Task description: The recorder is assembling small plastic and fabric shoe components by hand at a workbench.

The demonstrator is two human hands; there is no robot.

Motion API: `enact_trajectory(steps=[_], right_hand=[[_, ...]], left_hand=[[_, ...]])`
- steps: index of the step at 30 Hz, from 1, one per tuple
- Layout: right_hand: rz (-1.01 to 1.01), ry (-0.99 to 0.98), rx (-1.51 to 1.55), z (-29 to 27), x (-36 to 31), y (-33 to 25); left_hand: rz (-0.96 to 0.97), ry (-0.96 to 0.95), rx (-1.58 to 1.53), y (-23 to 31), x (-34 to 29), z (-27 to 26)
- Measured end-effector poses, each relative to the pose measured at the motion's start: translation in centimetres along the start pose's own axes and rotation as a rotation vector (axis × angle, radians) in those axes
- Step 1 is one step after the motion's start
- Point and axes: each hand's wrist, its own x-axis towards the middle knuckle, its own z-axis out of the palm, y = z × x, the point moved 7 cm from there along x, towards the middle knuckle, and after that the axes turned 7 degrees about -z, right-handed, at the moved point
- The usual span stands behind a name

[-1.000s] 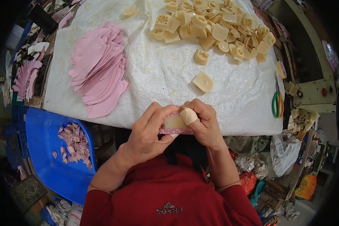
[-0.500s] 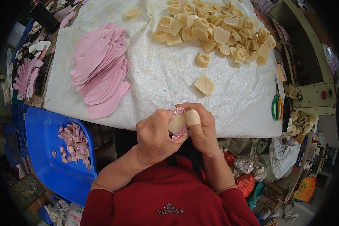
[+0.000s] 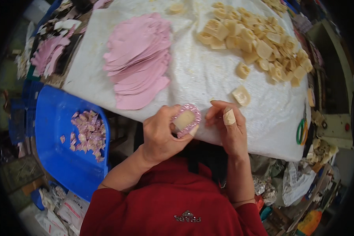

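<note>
Bare hands: two, left hand (image 3: 160,126) and right hand (image 3: 233,128). Glitter-rimmed block (image 3: 185,119) in left hand: one. On white-covered tabletop (image 3: 200,74), beige molded blocks: two apart (image 3: 242,96) toward near edge, one lone block (image 3: 176,8) by far edge, one large heap (image 3: 263,49) toward far right corner, too overlapped to count. Pink cutouts (image 3: 139,59): one stack. Scissors (image 3: 298,135) at right edge: one pair. Blue tub (image 3: 55,161) off near left corner: one.

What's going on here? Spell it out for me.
A person holds a pink-rimmed cream piece in the left hand. The right hand is open beside it, not touching it, and appears empty. On the white sheet lie a pink stack and, to its right, a cream heap. At the left, a blue tub holds small pink-and-cream bits.
</note>
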Motion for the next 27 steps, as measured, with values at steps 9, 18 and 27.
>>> enact_trajectory(steps=[9, 18, 27], right_hand=[[-0.457, -0.223, -0.825, 7.2, 4.1, -1.3], [-0.743, -0.345, -1.274, 12.5, 5.3, -0.1], [-0.851, -0.150, -1.268, 9.2, 2.8, -3.9]], left_hand=[[-0.755, 0.514, 0.190, -17.5, -10.2, -16.9], [-0.456, 0.521, 0.420, -13.1, -6.2, -16.8], [-0.243, -0.319, -0.336, -2.8, -2.6, -2.5]])
